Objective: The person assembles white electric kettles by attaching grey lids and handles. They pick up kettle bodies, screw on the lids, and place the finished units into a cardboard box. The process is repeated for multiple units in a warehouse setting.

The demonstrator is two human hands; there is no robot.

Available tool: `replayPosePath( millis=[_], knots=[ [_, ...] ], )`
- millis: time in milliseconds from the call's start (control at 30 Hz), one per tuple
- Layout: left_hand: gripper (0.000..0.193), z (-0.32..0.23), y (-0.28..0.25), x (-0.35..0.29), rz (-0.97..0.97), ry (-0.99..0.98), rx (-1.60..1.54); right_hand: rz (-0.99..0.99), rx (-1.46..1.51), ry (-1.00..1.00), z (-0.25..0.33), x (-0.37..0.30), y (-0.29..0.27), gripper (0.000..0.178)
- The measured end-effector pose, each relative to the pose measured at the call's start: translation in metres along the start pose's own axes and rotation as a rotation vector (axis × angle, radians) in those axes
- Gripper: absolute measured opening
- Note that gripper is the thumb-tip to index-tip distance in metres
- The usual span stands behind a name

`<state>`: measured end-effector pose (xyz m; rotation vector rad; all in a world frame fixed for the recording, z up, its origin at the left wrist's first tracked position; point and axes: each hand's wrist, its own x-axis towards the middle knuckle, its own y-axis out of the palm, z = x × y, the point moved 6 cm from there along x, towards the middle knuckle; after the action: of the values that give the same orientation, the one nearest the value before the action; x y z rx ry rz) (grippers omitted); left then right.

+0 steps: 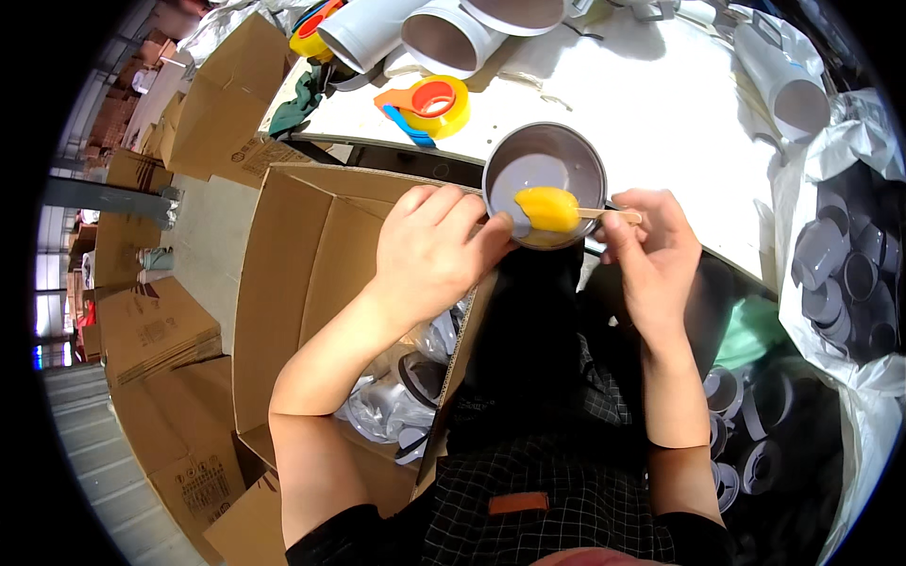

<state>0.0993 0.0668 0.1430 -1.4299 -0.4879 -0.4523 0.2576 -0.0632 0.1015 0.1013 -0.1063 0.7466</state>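
Observation:
My left hand (432, 247) grips the near rim of a grey round pipe fitting (545, 168), holding it up with its open end facing me. My right hand (651, 247) pinches a thin wooden stick (609, 214) that carries a yellow sponge-like pad (547, 208). The pad rests on the lower inner edge of the fitting. Both hands are above my lap, just in front of the white table (661, 104).
An open cardboard box (311, 255) with bagged grey fittings stands at my left. A yellow and orange tape dispenser (434, 102) and white pipes (444, 36) lie on the table. A bag of grey fittings (849, 274) sits at right. Stacked cartons (156, 330) line the floor.

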Motion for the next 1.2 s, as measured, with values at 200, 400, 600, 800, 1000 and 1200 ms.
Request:
replayPosePath(
  millis=[200,400,600,800,1000,1200],
  knots=[
    [0.033,-0.018,0.001,0.009,-0.027,0.027,-0.091,0.027,0.079,-0.074,0.014,-0.006,-0.031,0.011],
    [0.032,-0.03,-0.012,0.013,-0.008,0.029,-0.216,-0.051,0.352,-0.127,0.007,-0.008,-0.073,0.017],
    [0.023,-0.042,-0.045,0.002,-0.19,0.112,-0.474,0.094,0.676,-0.258,0.046,-0.038,-0.07,0.012],
    [0.015,-0.057,-0.072,0.0,-0.229,0.212,-0.525,0.533,0.837,-0.357,0.077,-0.048,-0.063,0.008],
    [0.012,-0.05,-0.077,-0.003,-0.212,0.176,-0.528,0.746,0.875,-0.291,0.079,-0.037,-0.056,0.016],
    [0.022,-0.046,-0.078,-0.009,-0.284,0.179,-0.515,0.767,0.861,-0.241,0.075,-0.029,-0.047,0.015]
  ],
)
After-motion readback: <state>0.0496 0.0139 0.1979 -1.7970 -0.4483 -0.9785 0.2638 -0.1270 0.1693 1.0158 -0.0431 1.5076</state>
